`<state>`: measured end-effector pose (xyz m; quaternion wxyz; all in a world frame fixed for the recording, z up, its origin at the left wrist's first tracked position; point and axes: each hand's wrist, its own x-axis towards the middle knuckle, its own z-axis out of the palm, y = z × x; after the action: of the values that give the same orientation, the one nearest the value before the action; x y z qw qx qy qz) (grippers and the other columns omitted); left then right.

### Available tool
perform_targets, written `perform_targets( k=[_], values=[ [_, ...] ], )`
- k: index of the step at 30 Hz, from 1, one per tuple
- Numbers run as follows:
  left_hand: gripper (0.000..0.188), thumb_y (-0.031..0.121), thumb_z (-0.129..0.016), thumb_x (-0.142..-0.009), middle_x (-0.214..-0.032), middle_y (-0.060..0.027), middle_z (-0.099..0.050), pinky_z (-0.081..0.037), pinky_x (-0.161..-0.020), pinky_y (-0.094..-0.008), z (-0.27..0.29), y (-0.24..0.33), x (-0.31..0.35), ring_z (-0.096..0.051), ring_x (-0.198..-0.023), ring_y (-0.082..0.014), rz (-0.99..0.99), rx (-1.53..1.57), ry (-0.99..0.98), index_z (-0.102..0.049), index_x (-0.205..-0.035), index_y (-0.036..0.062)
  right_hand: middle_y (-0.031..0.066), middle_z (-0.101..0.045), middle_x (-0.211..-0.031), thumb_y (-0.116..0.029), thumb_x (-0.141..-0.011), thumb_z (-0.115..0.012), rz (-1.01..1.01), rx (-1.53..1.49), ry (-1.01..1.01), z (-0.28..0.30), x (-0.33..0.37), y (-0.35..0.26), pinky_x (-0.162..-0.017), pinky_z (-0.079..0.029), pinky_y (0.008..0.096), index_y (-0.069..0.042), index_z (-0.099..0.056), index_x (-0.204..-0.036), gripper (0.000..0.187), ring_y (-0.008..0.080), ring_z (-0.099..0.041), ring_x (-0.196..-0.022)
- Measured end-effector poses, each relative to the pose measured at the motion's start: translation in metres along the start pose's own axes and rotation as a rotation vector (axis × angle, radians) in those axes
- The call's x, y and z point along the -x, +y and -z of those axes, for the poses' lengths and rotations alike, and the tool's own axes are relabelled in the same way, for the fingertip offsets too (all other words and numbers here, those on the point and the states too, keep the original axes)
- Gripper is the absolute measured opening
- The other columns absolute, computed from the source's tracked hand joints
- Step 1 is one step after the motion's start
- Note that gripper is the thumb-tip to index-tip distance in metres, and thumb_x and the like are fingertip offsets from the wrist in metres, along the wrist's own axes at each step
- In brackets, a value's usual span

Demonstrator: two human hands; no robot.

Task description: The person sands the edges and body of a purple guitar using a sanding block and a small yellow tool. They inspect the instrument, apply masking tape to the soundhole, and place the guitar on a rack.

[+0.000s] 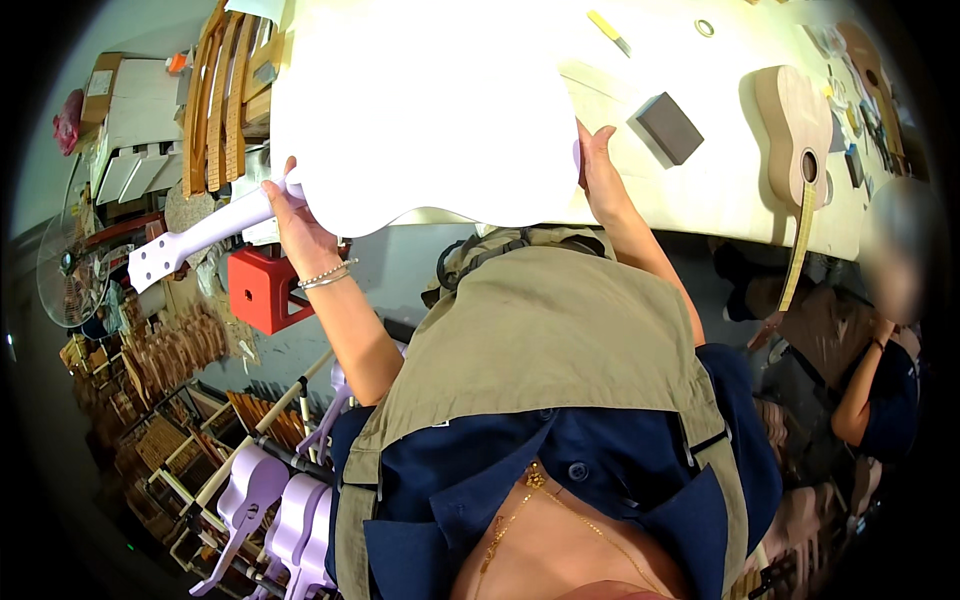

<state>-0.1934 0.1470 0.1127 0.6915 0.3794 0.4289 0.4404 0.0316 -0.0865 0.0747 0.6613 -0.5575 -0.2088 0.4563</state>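
Note:
A pale purple ukulele (430,120) lies across the near side of the table in front of me. Its body is washed out to white by the bright light, and its neck and headstock stick out to the left past the table edge. My left hand (303,228) is closed around the neck where it meets the body. At the body's right end, my right hand (603,182) rests against the rim with the thumb up, its fingers partly hidden by the body. A dark grey sanding block (670,128) lies on the table just right of that hand.
Farther back are a yellow utility knife (608,32) and a tape roll (704,28). An unpainted ukulele (785,110) lies at the right; a co-worker (880,390) sits beyond. Left stand wooden necks (228,110), a red stool (262,290), a fan (68,265) and racked purple ukuleles (250,485).

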Motion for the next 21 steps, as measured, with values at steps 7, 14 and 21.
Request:
perform_targets(
  k=[7,14,21],
  values=[
    [0.064,0.050,-0.042,-0.088,-0.123,-0.0146,-0.045,-0.040,-0.095,-0.0372,-0.013,0.008,0.013,-0.046,-0.113,-0.0250,-0.054,-0.008,0.000,-0.038,-0.126,-0.0019,0.0149,-0.025,-0.141,-0.070,-0.080,-0.006,0.126,-0.020,0.036,0.000,0.001,0.000,-0.105,-0.019,0.0336,0.001,-0.015,-0.138,0.092,0.0249,-0.024,-0.130],
    [0.061,0.048,-0.041,-0.089,-0.123,-0.0144,-0.046,-0.040,-0.095,-0.0379,-0.023,0.010,0.019,-0.047,-0.113,-0.0248,-0.079,-0.047,-0.020,-0.038,-0.125,-0.0013,0.0169,-0.031,-0.136,-0.059,-0.085,-0.031,0.110,-0.015,0.099,0.003,0.003,-0.004,-0.103,-0.023,0.0347,0.003,-0.019,-0.136,0.081,0.0252,-0.030,-0.126],
    [0.058,0.047,-0.044,-0.088,-0.122,-0.0131,-0.047,-0.042,-0.094,-0.0370,-0.034,-0.002,0.027,-0.049,-0.110,-0.0244,-0.086,0.045,-0.119,-0.040,-0.125,0.0029,0.0220,-0.052,-0.107,-0.045,-0.074,-0.067,0.044,0.127,0.323,0.010,-0.019,-0.006,-0.083,-0.044,0.0336,0.010,-0.034,-0.120,0.078,0.0248,-0.053,-0.100]
  ],
)
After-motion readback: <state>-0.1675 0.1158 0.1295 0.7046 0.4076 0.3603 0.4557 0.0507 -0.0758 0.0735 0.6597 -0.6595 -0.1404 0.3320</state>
